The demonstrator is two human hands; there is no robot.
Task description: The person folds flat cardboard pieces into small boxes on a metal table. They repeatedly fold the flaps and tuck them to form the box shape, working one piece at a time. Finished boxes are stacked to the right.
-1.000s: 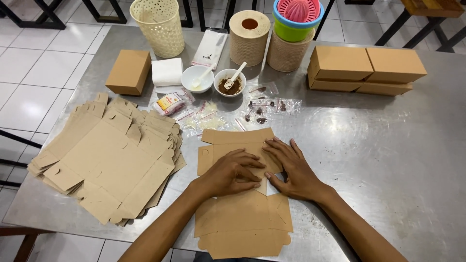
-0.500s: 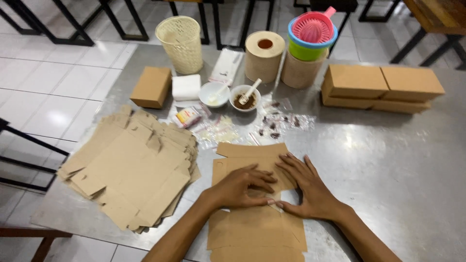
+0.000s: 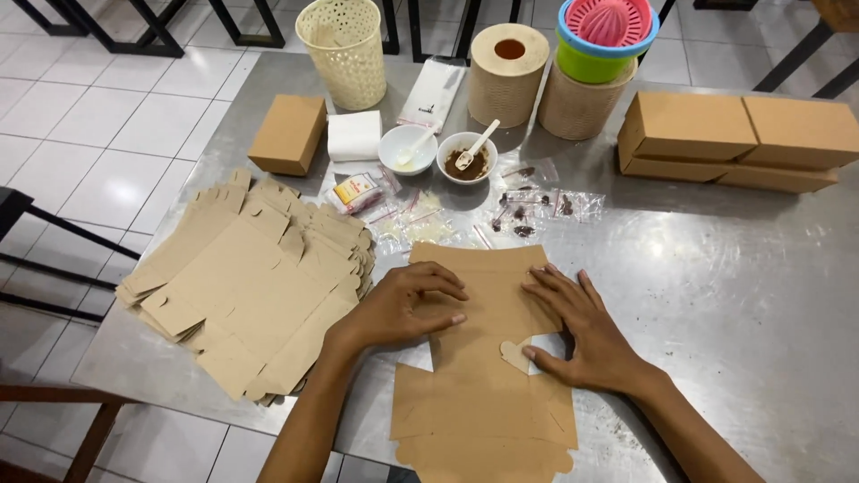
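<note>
Far left on the steel table point(image 3: 734, 295): a fanned stack of flat box blanks point(image 3: 250, 286), near edge of the pile overhanging the table's left side, top corner close to the left wrist. Behind it a small closed kraft box point(image 3: 288, 134), a folded white napkin pack point(image 3: 354, 136) and a cream woven basket point(image 3: 344, 49).

Centre: a single unfolded kraft box blank point(image 3: 483, 394) lying flat, long axis running from the table's near edge away toward the bowls, far flap reaching almost to the small clear sachets point(image 3: 528, 210). Left hand point(image 3: 407, 304) resting palm-down on the blank's left half, fingers point(image 3: 447, 293) curled and pressing the board, not gripping anything. Right hand point(image 3: 582, 331) flat on the right half, fingers point(image 3: 550, 291) spread and pointing up-left, thumb beside a small rounded tab point(image 3: 516, 355) at the blank's waist. Both hands equally near; blank directly beneath them, the tab closest to the right thumb.

Beyond the hands: a white bowl point(image 3: 407, 148), a bowl of brown paste with a spoon point(image 3: 467, 159), two paper rolls point(image 3: 508, 61).

Right: stacked coloured plastic bowls with a pink juicer point(image 3: 607, 31), then assembled kraft boxes point(image 3: 734, 139) at the far right. Wide bare steel to the right of the blank; left side crowded by the stack.
</note>
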